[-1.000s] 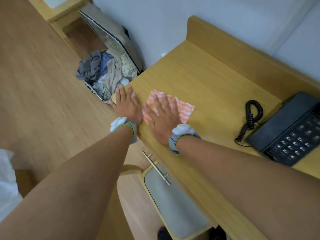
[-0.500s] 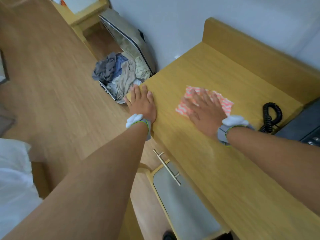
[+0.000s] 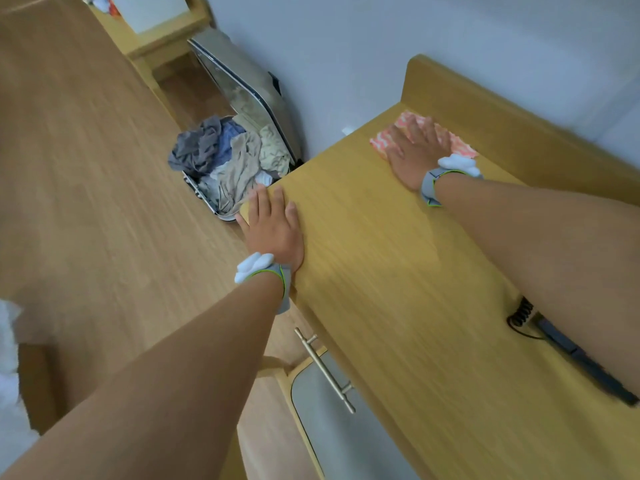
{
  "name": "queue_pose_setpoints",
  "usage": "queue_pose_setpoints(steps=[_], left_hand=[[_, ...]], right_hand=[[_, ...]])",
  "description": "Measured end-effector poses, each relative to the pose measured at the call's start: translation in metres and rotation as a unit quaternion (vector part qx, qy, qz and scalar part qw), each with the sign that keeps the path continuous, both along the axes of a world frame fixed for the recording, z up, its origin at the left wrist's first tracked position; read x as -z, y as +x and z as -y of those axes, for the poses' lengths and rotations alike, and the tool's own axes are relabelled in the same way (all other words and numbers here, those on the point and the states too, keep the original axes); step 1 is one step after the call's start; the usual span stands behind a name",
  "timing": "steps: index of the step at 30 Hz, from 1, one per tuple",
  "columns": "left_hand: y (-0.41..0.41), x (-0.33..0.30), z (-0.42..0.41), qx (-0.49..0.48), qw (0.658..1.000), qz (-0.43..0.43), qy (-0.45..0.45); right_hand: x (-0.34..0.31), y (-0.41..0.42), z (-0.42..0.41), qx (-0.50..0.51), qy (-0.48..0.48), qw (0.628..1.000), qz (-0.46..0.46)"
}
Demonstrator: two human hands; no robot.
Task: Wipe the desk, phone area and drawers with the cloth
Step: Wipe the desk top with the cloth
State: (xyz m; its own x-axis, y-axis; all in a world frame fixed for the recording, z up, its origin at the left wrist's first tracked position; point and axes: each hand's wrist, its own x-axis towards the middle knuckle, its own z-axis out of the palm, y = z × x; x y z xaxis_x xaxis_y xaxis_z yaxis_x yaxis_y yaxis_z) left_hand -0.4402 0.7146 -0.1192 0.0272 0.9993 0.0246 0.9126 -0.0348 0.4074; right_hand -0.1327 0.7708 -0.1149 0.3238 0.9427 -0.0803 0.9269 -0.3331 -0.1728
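A pink and white zigzag cloth (image 3: 460, 147) lies flat at the far left end of the wooden desk (image 3: 388, 271), close to the raised back panel. My right hand (image 3: 414, 154) presses flat on the cloth with fingers spread. My left hand (image 3: 273, 225) rests palm down on the desk's near left corner, holding nothing. The dark phone (image 3: 585, 365) shows only its edge and coiled cord (image 3: 521, 315) from under my right forearm. Below the desk edge is a grey drawer front (image 3: 332, 431) with a brass bar handle (image 3: 325, 368).
An open suitcase (image 3: 242, 95) full of crumpled clothes (image 3: 225, 161) sits on the wooden floor just left of the desk, against the white wall. White bedding (image 3: 8, 393) shows at the left edge.
My right hand has slid the cloth away from me across the desk, from near the front edge to the back panel. My left hand has stayed on the corner.
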Motion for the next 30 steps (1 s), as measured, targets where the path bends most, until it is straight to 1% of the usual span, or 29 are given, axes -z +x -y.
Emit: queue_pose_setpoints(steps=[3, 5, 10, 13, 17, 21, 22, 24, 28, 30], left_hand=[[0.000, -0.001, 0.001, -0.002, 1.000, 0.014, 0.002], [0.000, -0.001, 0.001, -0.006, 1.000, 0.011, 0.001], [0.001, -0.005, 0.003, -0.004, 1.000, 0.014, -0.009], [0.000, -0.009, 0.003, -0.009, 1.000, 0.019, -0.016], [0.001, -0.012, 0.004, -0.016, 0.999, 0.035, -0.017], [0.000, -0.014, 0.005, -0.007, 1.000, 0.012, -0.019], [0.000, -0.014, 0.005, -0.003, 1.000, 0.004, -0.019], [0.001, -0.015, 0.006, 0.003, 1.000, -0.011, -0.021], [0.002, -0.015, 0.008, -0.002, 0.999, -0.031, -0.021], [0.001, -0.014, 0.009, 0.002, 0.999, -0.041, -0.030]], right_hand=[[0.002, -0.001, -0.012, 0.012, 0.000, 1.000, 0.003], [0.002, -0.015, -0.022, 0.002, -0.004, 1.000, 0.000], [0.000, -0.072, -0.013, -0.084, 0.003, 0.996, 0.019], [-0.005, -0.110, 0.012, -0.140, 0.005, 0.990, 0.010], [-0.008, -0.149, 0.064, -0.182, 0.018, 0.983, 0.008], [-0.005, -0.145, 0.114, -0.252, 0.007, 0.968, 0.013], [-0.006, -0.131, 0.119, -0.250, 0.006, 0.968, 0.011], [-0.007, -0.094, 0.120, -0.204, 0.008, 0.979, 0.004], [-0.008, -0.003, 0.118, -0.035, -0.010, 0.999, 0.000], [-0.005, 0.010, 0.127, 0.030, -0.028, 0.999, -0.017]])
